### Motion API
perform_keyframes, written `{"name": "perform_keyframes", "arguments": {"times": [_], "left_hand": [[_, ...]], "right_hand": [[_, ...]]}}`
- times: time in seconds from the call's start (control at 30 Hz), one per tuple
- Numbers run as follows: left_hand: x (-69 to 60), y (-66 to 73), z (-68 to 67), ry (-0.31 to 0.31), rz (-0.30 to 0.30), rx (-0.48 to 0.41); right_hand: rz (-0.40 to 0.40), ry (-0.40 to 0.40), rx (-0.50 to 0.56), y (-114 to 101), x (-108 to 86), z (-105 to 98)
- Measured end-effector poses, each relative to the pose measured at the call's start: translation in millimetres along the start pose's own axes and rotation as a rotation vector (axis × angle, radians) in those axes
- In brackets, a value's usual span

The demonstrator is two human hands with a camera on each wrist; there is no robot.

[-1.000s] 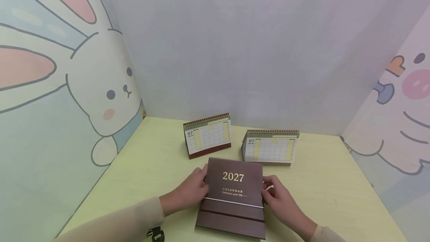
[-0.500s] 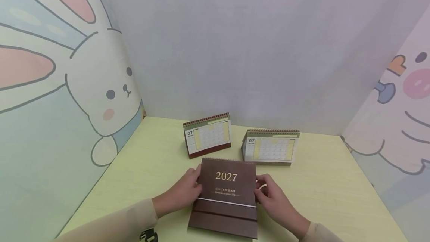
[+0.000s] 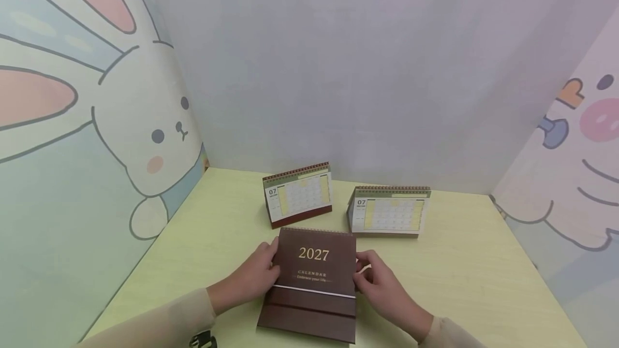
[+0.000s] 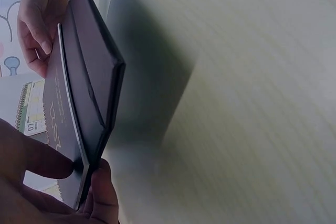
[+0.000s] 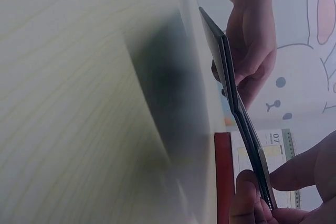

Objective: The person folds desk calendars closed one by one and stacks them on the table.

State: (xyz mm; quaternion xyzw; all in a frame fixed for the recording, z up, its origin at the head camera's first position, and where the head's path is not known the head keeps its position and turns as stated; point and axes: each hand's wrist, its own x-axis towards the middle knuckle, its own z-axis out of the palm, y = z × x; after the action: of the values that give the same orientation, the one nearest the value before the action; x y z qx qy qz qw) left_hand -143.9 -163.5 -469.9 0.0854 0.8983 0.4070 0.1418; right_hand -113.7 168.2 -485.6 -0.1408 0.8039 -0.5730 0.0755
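A dark brown desk calendar (image 3: 316,265), printed "2027 CALENDAR" in gold, is held at the front of the table with its spiral edge away from me. My left hand (image 3: 247,278) pinches its left side, thumb on the cover and fingers beneath, as the left wrist view shows. On the opposite side, my right hand (image 3: 390,294) pinches the edge between thumb and fingers. Both wrist views show the calendar (image 5: 233,85) raised above the tabletop, casting a shadow below. It is nearly flat, with its lower flap bent at a crease. Its underside is mostly hidden.
Behind it stand two spiral desk calendars showing "07" pages: one with a red base (image 3: 300,195), turned at an angle, and another (image 3: 389,211) to its right. The pale yellow table (image 3: 464,262) meets a plain back curtain (image 3: 338,69) and cartoon-printed side curtains.
Both hands have carried the brown calendar to the left, keeping the same grip. The two standing calendars have stayed in place.
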Motion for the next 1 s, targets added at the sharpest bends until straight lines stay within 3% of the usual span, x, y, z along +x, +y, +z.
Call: {"name": "perform_keyframes", "arguments": {"times": [0.7,1.0], "left_hand": [[-7.1,-8.9,-12.2,0.038,-0.049,0.058],[-8.0,-8.9,-15.2,0.078,-0.116,0.142]], "right_hand": [[0.020,-0.066,-0.008,-2.1,13.7,18.8],[0.006,-0.103,0.031,-7.7,24.9,33.1]]}}
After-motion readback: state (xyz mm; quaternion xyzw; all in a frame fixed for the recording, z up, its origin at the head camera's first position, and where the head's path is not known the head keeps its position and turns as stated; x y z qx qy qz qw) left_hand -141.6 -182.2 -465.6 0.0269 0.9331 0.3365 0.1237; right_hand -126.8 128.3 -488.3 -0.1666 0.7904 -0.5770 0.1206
